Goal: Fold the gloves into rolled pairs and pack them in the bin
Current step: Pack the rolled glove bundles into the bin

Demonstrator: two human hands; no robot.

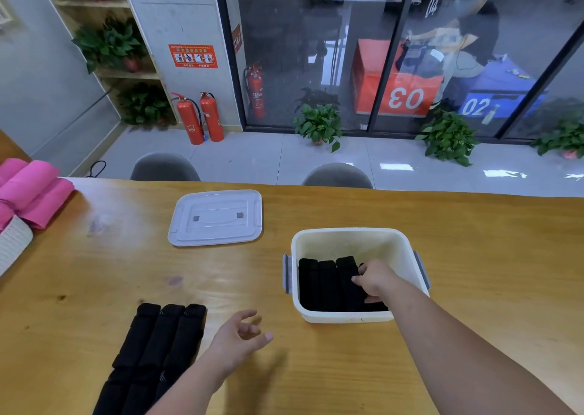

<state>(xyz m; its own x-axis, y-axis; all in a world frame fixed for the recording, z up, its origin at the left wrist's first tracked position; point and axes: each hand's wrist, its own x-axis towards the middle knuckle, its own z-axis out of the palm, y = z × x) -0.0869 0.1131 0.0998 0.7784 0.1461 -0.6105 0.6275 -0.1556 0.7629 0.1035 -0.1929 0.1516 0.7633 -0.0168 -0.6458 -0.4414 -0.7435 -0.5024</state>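
1. Wood is all that lies under your fingers outside the bin: the table (pixel 474 240) carries everything.
2. White bin (pixel 347 233): it stands open around your right fingers, well to the right of your left fingers. Its far-right part looks unfilled.
3. Black gloves (pixel 158 342): three long strips lie side by side on the table, to the left of your left fingers and just beside that forearm. Their long axis runs away from you, leaning slightly right at the far end. I can't tell whether they are rolled yet.
4. Lid (pixel 218 217): it lies flat, well beyond your left fingers, clear of both hands.
5. Rolls (pixel 322 285): they are packed in a row in the bin, long axis front to back, directly left of and under your right fingers.
6. Right hand (pixel 377 280): it is down in the bin, fingers curled onto the rightmost of the rolls, seemingly seating it.
7. Left hand (pixel 235 335): it hovers over the table, fingers loosely spread and holding nothing. It is the nearer hand to the gloves, so the next pick-up is probably yours to make leftward with it.
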